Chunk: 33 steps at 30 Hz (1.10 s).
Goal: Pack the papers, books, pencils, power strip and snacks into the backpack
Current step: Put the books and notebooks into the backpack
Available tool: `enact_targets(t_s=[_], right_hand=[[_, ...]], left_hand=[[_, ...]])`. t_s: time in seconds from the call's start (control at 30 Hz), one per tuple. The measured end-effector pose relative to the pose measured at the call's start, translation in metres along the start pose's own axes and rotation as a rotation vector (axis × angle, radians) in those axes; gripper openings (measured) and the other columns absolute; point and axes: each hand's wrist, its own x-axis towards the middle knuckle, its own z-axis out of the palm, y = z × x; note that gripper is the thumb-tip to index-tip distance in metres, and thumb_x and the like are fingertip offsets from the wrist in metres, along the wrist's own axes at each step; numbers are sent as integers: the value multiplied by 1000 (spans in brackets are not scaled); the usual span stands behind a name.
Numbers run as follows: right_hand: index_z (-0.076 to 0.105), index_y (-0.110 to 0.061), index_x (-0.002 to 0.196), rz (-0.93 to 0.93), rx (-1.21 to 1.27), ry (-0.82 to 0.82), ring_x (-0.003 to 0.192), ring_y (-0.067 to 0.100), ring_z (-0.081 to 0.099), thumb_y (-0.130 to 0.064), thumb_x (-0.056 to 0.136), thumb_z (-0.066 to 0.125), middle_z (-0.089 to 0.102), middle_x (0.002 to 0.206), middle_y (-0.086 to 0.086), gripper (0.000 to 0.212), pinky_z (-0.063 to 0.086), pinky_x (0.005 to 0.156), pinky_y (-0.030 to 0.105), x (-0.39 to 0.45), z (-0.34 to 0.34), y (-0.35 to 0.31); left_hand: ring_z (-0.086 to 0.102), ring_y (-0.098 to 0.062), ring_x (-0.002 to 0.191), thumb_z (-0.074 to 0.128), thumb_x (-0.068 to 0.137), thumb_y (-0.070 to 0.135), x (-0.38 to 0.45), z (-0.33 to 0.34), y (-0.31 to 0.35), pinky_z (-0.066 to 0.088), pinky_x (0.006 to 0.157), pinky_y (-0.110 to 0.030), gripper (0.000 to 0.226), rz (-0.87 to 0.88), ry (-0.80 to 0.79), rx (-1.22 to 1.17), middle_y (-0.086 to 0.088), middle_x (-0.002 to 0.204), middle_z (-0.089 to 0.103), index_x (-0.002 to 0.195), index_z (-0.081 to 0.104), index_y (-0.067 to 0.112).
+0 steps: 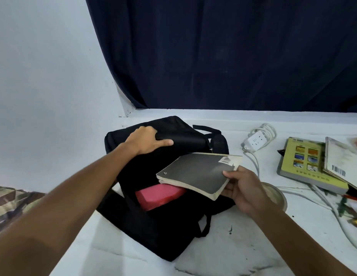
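Observation:
A black backpack [159, 232] lies on the white table [243, 246], its mouth facing right. My left hand [145, 141] grips the upper flap and holds it up. My right hand [245, 188] pinches a grey-covered book [195, 172] by its right end, its left end over the bag's opening. A pink-red book [159, 196] lies partly inside the opening beneath it. A white power strip [255, 141] with coiled cable lies behind and to the right. A yellow-green book [305, 162] and a pale book [345, 160] are stacked at the right, with pencils [353, 198] near the edge.
A round metal lid or dish [277, 196] sits just behind my right wrist. White cable [333, 214] trails across the table on the right. A dark blue curtain [233, 52] hangs behind the table. Patterned fabric [12, 204] shows at lower left.

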Motion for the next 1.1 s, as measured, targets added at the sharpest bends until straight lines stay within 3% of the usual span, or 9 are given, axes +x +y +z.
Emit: enact_targets(t_s=[0.07,0.3,0.4,0.53,0.67,0.8,0.9,1.03,1.1], right_hand=[[58,-6,90,9,27,-10,59,23,71,7,91,47,72,71,11,17,55,49,32,0,14,-3],[52,-2,120,95,47,25,87,34,70,8,97,39,67,110,20,29,59,70,49,10,63,-1],[50,-5,120,189,113,61,94,40,63,10,97,29,62,113,23,34,48,82,61,17,80,-2],[43,-10,134,242,179,158,119,42,54,9,96,24,54,133,21,46,35,99,70,39,103,6],[44,-14,134,166,173,285,114,39,58,4,93,33,54,134,17,46,46,81,70,63,118,14],[48,-14,133,70,214,400,91,33,66,4,95,33,62,122,17,45,56,50,45,65,123,15],[49,-16,133,21,232,412,75,29,65,-3,98,36,64,120,17,39,54,40,39,63,129,17],[53,-7,120,123,151,333,82,32,63,-1,96,36,64,101,17,30,53,88,50,50,134,5],[53,-1,92,172,64,192,67,30,53,8,92,34,52,78,16,21,48,94,50,22,138,-11]], left_hand=[[58,-25,75,44,74,81,4,-18,3,46,69,-36,71,24,11,-18,-3,69,55,65,54,11],[49,-17,57,37,81,71,-4,-51,15,36,56,-31,72,110,91,-179,-6,57,50,59,50,4],[56,-23,61,29,69,83,-8,-58,16,43,62,-36,95,144,112,-228,-16,63,57,70,58,-8],[51,-23,58,30,71,80,-13,-67,21,40,60,-32,93,210,171,-304,-15,59,51,66,52,-11],[41,-15,52,25,66,93,-21,-74,22,35,57,-27,98,286,168,-350,-7,54,40,58,43,-3],[30,-13,51,24,59,101,-32,-79,30,28,52,-25,92,367,162,-417,-5,55,29,56,29,9],[29,-13,52,25,60,101,-34,-79,31,27,53,-26,91,374,198,-456,-7,57,27,57,28,10],[30,-10,45,27,64,97,-34,-69,25,27,50,-24,85,306,269,-421,-1,52,27,53,28,12],[32,-10,45,30,70,89,-33,-60,23,30,52,-26,79,270,293,-417,-2,51,30,52,30,12]])
